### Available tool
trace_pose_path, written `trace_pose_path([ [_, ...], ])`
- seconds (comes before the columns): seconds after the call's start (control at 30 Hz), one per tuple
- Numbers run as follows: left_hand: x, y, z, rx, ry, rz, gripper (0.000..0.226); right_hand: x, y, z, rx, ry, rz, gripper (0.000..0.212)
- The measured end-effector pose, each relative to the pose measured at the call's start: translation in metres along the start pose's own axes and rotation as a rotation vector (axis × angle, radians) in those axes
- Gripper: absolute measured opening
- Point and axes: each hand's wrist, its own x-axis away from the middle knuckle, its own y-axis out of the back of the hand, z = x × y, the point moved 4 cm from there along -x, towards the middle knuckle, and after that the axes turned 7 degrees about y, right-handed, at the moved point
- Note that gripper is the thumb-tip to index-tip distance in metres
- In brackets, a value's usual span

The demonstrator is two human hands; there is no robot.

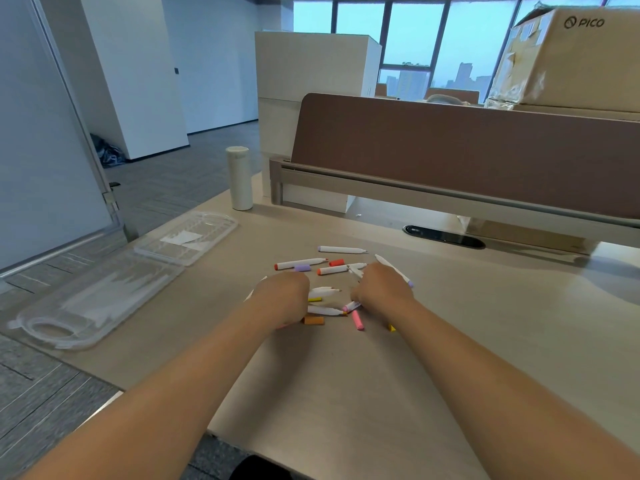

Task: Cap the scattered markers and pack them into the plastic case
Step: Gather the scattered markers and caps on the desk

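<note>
Head view: uncapped markers (301, 263) and loose caps (357, 320) lie in a scattered pile on the counter (346, 393). Both hands sit knuckles-up on the pile, the left hand (282, 296) at its left side and the right hand (381, 289) at its right. The fingers curl downward, and what they grip, if anything, cannot be told. The clear plastic case (114, 292) lies open and flat, left of the pile and apart from it. A white bottle (239, 178) stands upright beyond the pile, to its left.

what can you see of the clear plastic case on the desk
The plastic case is clear, see-through plastic, lying opened flat on the desk along its left edge, apart from the markers. Its two halves meet at a hinge: the nearer has an oval handle cutout, the farther has ribbed slots and a white slip. No marker shows inside.
</note>
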Motion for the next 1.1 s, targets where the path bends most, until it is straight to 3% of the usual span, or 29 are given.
trace_pose_path([
  [0.3, 0.001, 0.003, -0.004, -0.087, -0.065, 0.069, 0.021, 0.0, 0.002, 0.004, -0.002, -0.047, -0.023, 0.004],
  [0.4, -0.002, 0.001, -0.004, -0.088, -0.082, 0.045, 0.01, -0.001, 0.001, 0.005, 0.006, -0.05, -0.017, 0.002],
  [0.47, -0.002, 0.0, -0.003, -0.077, -0.074, 0.015, 0.016, -0.002, 0.002, 0.007, 0.006, -0.048, 0.007, 0.002],
  [0.63, 0.006, 0.009, 0.012, 0.108, -0.074, -0.083, 0.017, -0.001, 0.008, 0.007, -0.01, 0.001, 0.0, 0.024],
  [0.77, 0.007, 0.021, 0.042, 0.37, 0.015, -0.146, 0.013, 0.007, 0.024, 0.018, -0.095, 0.056, -0.057, 0.004],
  [0.83, 0.006, 0.02, 0.057, 0.429, 0.077, -0.163, 0.012, 0.009, 0.025, 0.027, -0.126, 0.076, -0.05, 0.014],
  [0.9, 0.006, 0.016, 0.067, 0.471, 0.129, -0.148, 0.012, 0.01, 0.022, 0.036, -0.155, 0.091, -0.046, 0.005],
  [1.1, 0.007, 0.013, 0.089, 0.453, 0.229, -0.171, 0.009, 0.008, 0.004, 0.064, -0.271, 0.137, -0.018, 0.019],
])
